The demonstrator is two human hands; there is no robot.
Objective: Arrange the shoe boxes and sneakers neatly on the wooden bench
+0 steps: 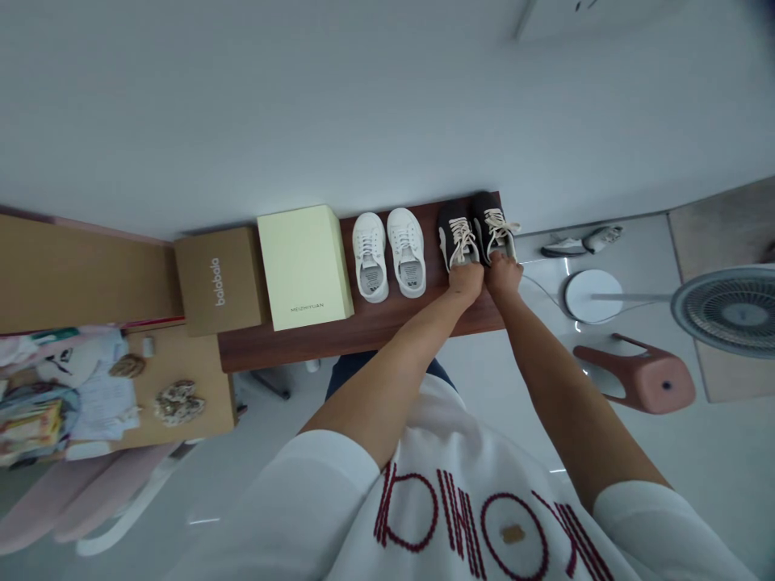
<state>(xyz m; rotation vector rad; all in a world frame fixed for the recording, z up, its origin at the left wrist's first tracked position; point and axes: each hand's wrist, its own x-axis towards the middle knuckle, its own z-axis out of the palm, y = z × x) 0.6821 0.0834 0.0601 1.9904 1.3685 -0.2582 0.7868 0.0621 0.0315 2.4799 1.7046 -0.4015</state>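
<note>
Left hand [465, 282] and right hand [502, 276], each grip pressed together on a heel of the black lace-up sneakers [458, 236], hold the pair side by side on the wooden worktop [363, 329], in line with white sneakers [370, 258].

The left hand [466, 282] and right hand [502, 274] touch the heel ends of a pair of black lace-up sneakers [454, 226] with cream laces, one hand on each shoe, at the end of a dark wooden table [363, 339]. In a row along the table beside them stand white sneakers [387, 254], a pale yellow MEIZHITUAN box [306, 266] and a brown bolobala box [219, 280]. A pedestal fan [726, 311] and a pink stool [635, 373] are on the floor to the right.
</note>
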